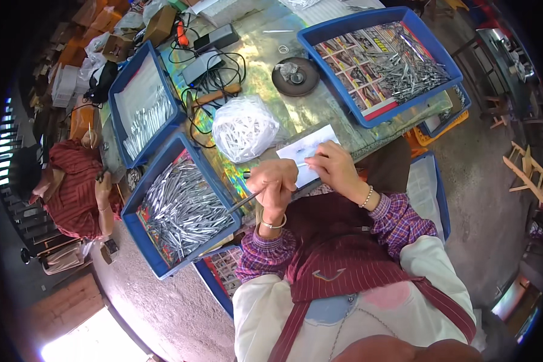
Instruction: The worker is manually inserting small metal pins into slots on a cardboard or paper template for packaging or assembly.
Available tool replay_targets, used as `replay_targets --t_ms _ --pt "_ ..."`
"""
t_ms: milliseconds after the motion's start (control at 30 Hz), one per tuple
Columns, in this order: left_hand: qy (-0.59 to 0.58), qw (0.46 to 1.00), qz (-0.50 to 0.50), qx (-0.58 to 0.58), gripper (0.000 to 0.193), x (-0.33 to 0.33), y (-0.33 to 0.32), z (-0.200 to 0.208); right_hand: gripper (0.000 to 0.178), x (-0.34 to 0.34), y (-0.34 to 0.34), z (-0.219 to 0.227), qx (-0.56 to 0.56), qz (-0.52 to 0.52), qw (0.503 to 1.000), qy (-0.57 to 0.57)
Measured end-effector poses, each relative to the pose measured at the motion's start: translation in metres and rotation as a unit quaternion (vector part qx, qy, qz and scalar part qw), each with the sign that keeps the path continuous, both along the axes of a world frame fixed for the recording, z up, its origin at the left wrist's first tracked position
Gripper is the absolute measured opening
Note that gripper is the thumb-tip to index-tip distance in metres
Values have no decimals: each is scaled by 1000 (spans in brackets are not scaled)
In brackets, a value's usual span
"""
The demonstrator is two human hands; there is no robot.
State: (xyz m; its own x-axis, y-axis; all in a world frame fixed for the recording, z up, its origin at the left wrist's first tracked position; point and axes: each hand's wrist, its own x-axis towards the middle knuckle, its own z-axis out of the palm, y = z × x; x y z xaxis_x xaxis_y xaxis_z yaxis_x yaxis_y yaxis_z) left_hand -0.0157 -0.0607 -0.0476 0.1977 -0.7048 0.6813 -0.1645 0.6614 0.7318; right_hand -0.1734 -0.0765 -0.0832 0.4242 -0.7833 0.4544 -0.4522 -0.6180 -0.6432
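Observation:
My left hand (273, 181) is closed around a thin dark metal rod (242, 204), which slants out toward the lower left. Close beside it, my right hand (333, 165) has its fingers pinched together over a white sheet (308, 148) on the table's near edge. A thin pale piece seems to lie between the two hands, too small to name. Left of my left hand stands a blue tray (157, 265) heaped with slim silver metal pieces (184, 202). A clear plastic bag (245, 128) full of short white strips sits just beyond my hands.
Another blue tray (112, 96) of silver pieces stands farther left; a large one (368, 119) is at the far right. A dark round dish (311, 86), tangled cables (230, 69) and a black box (217, 37) lie behind. At left, a person (72, 193) in dark red sits working.

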Motion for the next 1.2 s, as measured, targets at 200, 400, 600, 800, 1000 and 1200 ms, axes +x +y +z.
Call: replay_targets --t_ms 200,400,600,800,1000,1200 --pt "218 938 -144 227 34 4 1 -48 15 -8 5 9 -4 -4 1000 23" --pt "235 932 -137 241 38 3 -2 -39 16 -36 -2 5 -19 -31 999 22" --pt "85 979 -183 23 31 -15 5 34 15 -32 1 4 -23 -40 999 11" --pt "220 936 -136 239 40 -4 1 -39 16 -34 -3 -2 -13 -35 999 -9" --pt "112 969 -212 58 39 -37 -7 34 14 -38 1 -6 2 -48 999 -26" --pt "108 940 -144 289 33 -50 -5 -27 13 -35 2 -12 -20 -54 998 -10"
